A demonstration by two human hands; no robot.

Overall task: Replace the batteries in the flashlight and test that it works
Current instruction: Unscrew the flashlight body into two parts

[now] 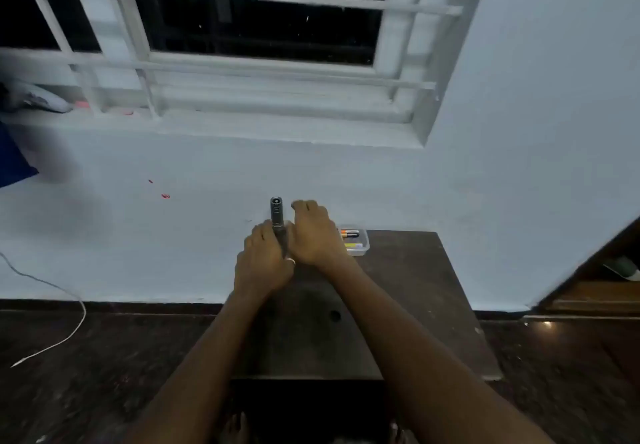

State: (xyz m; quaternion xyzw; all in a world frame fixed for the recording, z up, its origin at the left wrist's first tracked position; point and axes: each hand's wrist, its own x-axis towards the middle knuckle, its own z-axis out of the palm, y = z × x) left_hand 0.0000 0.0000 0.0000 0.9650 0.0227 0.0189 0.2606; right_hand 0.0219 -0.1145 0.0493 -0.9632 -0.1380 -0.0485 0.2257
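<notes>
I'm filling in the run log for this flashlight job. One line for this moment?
left hand: grips flashlight, upright | right hand: beside flashlight, grip unclear | batteries: in clear tray | light: off

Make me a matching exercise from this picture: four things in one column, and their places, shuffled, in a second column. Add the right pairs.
Things:
1. flashlight
2. plastic box
3. white cable
4. ring

Places:
A. on the floor at the far left
B. on a finger of the left hand
C. on the dark table, just right of the right hand
D. upright, gripped in the left hand

Pairs: 1-D, 2-C, 3-A, 4-B
</notes>
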